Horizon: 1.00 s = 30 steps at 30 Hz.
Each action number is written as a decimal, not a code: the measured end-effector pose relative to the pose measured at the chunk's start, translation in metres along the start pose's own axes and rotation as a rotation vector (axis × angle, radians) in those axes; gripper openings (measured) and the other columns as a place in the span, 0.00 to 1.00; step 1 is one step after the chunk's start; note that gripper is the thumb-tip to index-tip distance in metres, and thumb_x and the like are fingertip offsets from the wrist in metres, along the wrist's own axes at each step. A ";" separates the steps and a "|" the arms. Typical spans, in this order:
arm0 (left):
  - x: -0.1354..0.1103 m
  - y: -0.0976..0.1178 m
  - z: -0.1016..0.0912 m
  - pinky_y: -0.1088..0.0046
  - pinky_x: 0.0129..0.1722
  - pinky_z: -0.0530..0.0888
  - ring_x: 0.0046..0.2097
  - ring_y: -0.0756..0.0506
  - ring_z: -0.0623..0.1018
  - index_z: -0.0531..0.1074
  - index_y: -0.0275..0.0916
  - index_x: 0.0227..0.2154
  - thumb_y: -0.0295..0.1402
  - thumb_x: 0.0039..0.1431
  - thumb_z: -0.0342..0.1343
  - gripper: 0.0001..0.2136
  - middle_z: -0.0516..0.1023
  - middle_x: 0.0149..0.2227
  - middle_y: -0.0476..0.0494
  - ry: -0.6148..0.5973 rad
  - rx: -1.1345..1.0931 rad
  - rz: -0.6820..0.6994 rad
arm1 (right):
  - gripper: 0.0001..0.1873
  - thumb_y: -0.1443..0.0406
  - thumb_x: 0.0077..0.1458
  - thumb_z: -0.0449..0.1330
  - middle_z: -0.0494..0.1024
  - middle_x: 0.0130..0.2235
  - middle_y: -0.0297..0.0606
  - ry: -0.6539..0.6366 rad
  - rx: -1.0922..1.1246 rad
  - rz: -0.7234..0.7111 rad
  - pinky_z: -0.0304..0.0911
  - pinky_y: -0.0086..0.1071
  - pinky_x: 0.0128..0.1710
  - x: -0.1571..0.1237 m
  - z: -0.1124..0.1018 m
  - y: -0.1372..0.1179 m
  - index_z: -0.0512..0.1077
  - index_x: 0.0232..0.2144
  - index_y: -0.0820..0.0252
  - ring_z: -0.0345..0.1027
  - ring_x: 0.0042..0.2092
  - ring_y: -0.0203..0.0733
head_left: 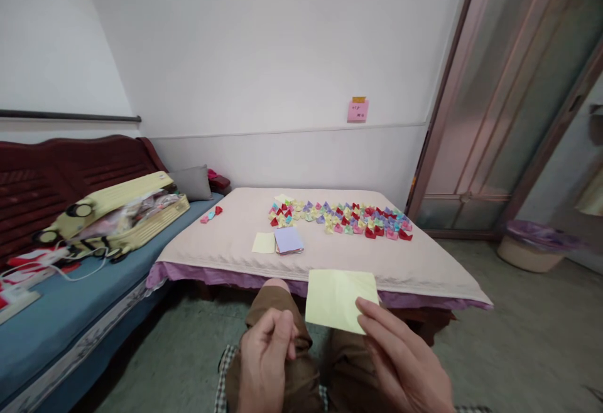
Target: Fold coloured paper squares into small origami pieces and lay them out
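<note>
My right hand point(402, 363) pinches the lower right corner of a pale yellow paper square point(340, 298), held up over my knees in front of the table. My left hand point(264, 356) is loosely curled beside it, a little to the left, its fingertips together and apart from the sheet; nothing shows in it. On the cloth-covered table point(226, 243) lie a stack of coloured paper squares point(288, 240) with a purple one on top, a single yellow square point(264, 243), and rows of several small folded paper pieces point(342, 217) in red, pink, yellow, purple and blue.
Two small folded pieces point(211, 214) lie apart at the table's left. A blue-cushioned wooden sofa point(51, 319) on the left carries an open yellow suitcase point(117, 212) and a grey pillow point(192, 182). A basket point(530, 243) stands by the sliding door at right.
</note>
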<state>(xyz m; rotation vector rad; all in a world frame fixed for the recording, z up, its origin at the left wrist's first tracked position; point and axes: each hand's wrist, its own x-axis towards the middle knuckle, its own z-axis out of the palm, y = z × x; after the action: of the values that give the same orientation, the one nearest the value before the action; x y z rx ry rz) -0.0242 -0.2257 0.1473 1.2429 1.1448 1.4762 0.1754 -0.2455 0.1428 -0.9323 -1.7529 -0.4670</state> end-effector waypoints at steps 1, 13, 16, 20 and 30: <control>0.000 0.001 0.003 0.77 0.23 0.64 0.21 0.52 0.67 0.67 0.36 0.17 0.47 0.59 0.52 0.21 0.70 0.20 0.48 -0.095 -0.197 -0.173 | 0.18 0.76 0.56 0.56 0.80 0.46 0.51 -0.014 -0.028 -0.061 0.72 0.34 0.45 -0.003 -0.001 0.001 0.72 0.48 0.62 0.75 0.47 0.45; -0.006 0.001 0.019 0.76 0.28 0.71 0.30 0.50 0.75 0.78 0.33 0.26 0.33 0.49 0.65 0.07 0.81 0.31 0.42 -0.118 -0.719 -0.467 | 0.24 0.76 0.57 0.52 0.78 0.50 0.51 -0.196 0.133 -0.246 0.68 0.35 0.50 -0.019 0.014 -0.004 0.68 0.55 0.63 0.72 0.52 0.46; -0.004 0.004 0.016 0.77 0.26 0.70 0.28 0.49 0.75 0.78 0.31 0.25 0.34 0.47 0.66 0.09 0.81 0.29 0.40 -0.075 -0.639 -0.424 | 0.25 0.72 0.59 0.53 0.68 0.59 0.48 -0.119 0.409 0.259 0.68 0.38 0.50 -0.011 0.014 -0.008 0.62 0.58 0.55 0.67 0.56 0.49; -0.001 0.002 0.014 0.79 0.24 0.69 0.26 0.51 0.73 0.79 0.29 0.27 0.36 0.43 0.68 0.13 0.80 0.28 0.39 -0.106 -0.495 -0.415 | 0.23 0.60 0.62 0.51 0.69 0.55 0.48 -0.203 0.919 0.870 0.69 0.39 0.45 0.018 0.013 -0.003 0.56 0.58 0.53 0.69 0.52 0.48; -0.002 0.010 0.021 0.80 0.25 0.68 0.28 0.50 0.75 0.72 0.42 0.44 0.37 0.48 0.65 0.19 0.80 0.35 0.44 -0.044 -0.578 -0.249 | 0.24 0.61 0.53 0.60 0.55 0.24 0.23 -0.318 0.855 1.028 0.49 0.26 0.23 0.041 0.027 -0.011 0.62 0.50 0.62 0.51 0.24 0.31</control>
<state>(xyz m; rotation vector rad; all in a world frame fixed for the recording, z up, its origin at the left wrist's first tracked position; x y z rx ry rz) -0.0041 -0.2268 0.1580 0.7021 0.7314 1.4394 0.1442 -0.2189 0.1715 -1.1163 -1.2701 1.0535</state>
